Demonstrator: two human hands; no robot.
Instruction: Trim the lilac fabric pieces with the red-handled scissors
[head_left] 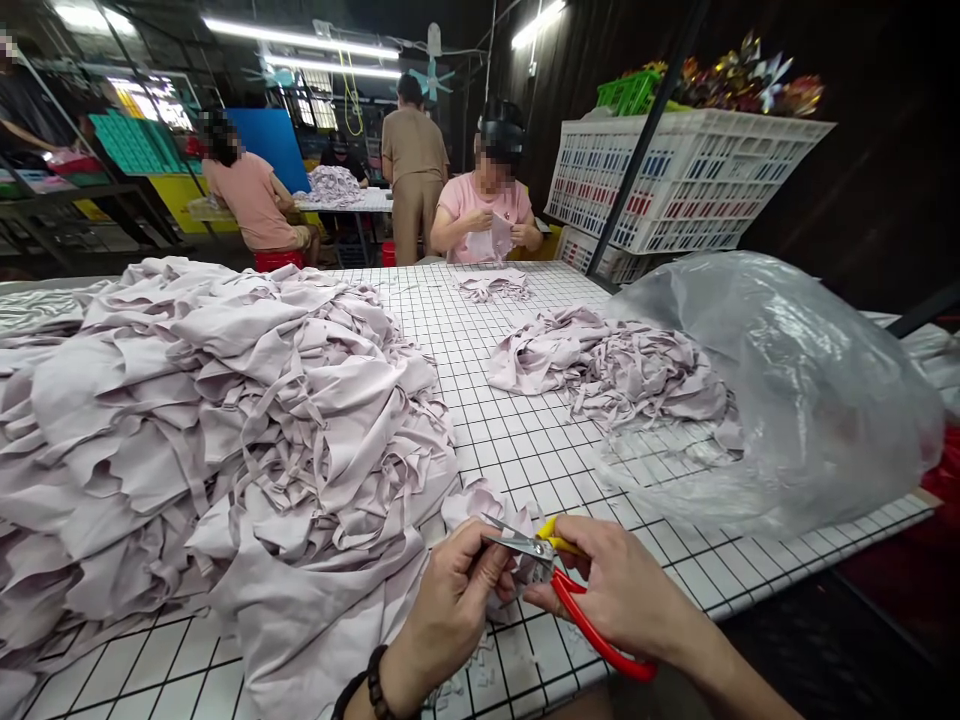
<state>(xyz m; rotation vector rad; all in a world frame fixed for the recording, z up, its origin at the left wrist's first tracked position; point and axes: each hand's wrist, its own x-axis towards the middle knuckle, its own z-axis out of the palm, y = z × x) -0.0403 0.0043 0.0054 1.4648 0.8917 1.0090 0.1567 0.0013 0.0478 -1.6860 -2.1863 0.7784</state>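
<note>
My right hand [626, 590] is closed around scissors [592, 628] with one red and one yellow handle. Their blades point left and stand slightly apart, right at the fingertips of my left hand [454, 590]. That hand is pinched on a pale lilac fabric piece [480, 500], whose folds show behind and below the fingers. Exactly which edge lies between the fingertips is hidden. Small clear scraps [480, 672] lie on the table under my hands. Close by on the left rises a large heap of the same lilac fabric [300, 400].
The white table [480, 400] has a black grid. A lilac pile [630, 365] lies beside a large clear plastic bag [795, 390] on the right. Across the table, a person in pink [487, 215] handles fabric. White crates [675, 180] stand behind at right.
</note>
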